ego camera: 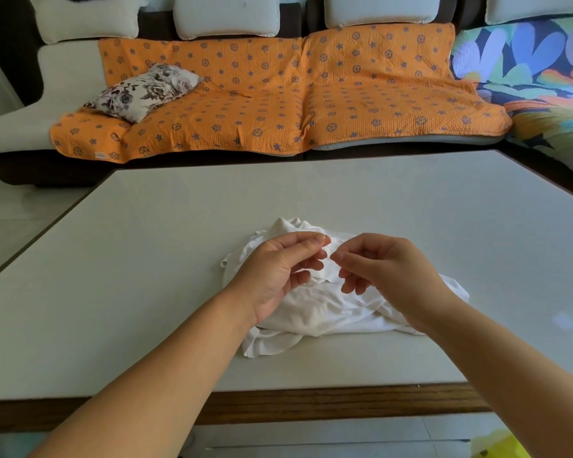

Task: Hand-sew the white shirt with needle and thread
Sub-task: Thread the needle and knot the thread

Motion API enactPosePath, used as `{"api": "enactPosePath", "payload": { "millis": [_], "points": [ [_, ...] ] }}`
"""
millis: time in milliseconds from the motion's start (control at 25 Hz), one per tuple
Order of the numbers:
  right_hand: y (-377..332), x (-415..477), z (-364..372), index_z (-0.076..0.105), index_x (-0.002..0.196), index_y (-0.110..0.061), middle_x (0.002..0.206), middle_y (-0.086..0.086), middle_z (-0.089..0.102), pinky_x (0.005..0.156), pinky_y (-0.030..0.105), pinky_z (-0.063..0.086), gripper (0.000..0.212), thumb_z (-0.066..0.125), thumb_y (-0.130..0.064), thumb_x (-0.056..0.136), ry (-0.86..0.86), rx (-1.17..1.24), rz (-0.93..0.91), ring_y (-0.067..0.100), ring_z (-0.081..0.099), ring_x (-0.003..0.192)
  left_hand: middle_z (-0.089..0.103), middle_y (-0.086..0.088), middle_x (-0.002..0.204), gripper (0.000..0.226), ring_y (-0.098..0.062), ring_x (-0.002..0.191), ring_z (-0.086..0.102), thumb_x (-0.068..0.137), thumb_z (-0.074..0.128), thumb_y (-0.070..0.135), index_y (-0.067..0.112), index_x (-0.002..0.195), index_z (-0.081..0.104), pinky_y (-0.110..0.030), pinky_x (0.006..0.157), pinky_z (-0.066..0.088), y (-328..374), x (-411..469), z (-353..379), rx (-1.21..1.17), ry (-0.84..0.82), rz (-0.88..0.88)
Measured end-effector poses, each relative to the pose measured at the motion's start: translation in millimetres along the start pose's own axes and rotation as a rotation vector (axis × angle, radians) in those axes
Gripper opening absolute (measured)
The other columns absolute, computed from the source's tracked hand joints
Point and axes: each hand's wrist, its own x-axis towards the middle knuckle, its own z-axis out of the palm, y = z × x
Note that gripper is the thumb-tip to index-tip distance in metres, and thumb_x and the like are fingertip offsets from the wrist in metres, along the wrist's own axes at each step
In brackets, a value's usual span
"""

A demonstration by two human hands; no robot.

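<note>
Early, likely threading stage: left grip (278, 269) pinches thread (306, 260) over crumpled shirt (311, 309) on table (179, 226), right grip (387, 269) pinched alongside, contents unclear, sewing all left.

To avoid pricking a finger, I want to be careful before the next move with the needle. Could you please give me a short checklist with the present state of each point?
1. White shirt lies on the table: ok.
2. Left hand and right hand both above the shirt, fingertips pinched near each other: ok.
3. Needle held firmly: cannot tell, too small to see.
4. Thread through the needle: cannot tell.
5. Shirt smoothed flat for sewing: not ok, it is crumpled.
</note>
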Motion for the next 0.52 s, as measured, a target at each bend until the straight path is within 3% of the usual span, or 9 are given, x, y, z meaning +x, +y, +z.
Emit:
{"api": "enactPosePath", "payload": {
  "millis": [120,320,520],
  "points": [
    [0.0,-0.6,-1.4,0.070,0.086,0.000,0.073,0.009,0.072,0.061,0.021,0.054,0.011,0.066,-0.010,0.089,-0.022,0.052,0.005,0.017,0.070,0.065,0.069,0.005,0.073,0.012,-0.007,0.067,0.062,0.088,0.065,0.016,0.020,0.082,0.075,-0.023,0.067,0.042,0.0,0.3,1.6,0.008,0.008,0.007],
    [0.7,0.7,-1.8,0.069,0.090,0.004,0.085,0.015,0.075,0.081,0.032,0.059,0.011,0.062,-0.005,0.091,-0.066,0.118,0.027,0.024,0.074,0.085,0.069,0.005,0.075,0.013,-0.006,0.068,0.062,0.091,0.064,0.016,0.020,0.084,0.074,-0.023,0.067,0.042,1.0,-0.2,2.6,0.007,0.012,0.020],
    [3.2,1.8,-3.5,0.067,0.092,0.006,0.091,0.016,0.075,0.087,0.035,0.057,0.012,0.059,-0.003,0.092,-0.116,0.167,0.070,0.025,0.073,0.092,0.069,0.005,0.074,0.015,-0.006,0.067,0.062,0.091,0.063,0.015,0.021,0.082,0.074,-0.023,0.067,0.042,1.3,-1.2,2.6,0.016,0.022,0.035]
  ]
}}
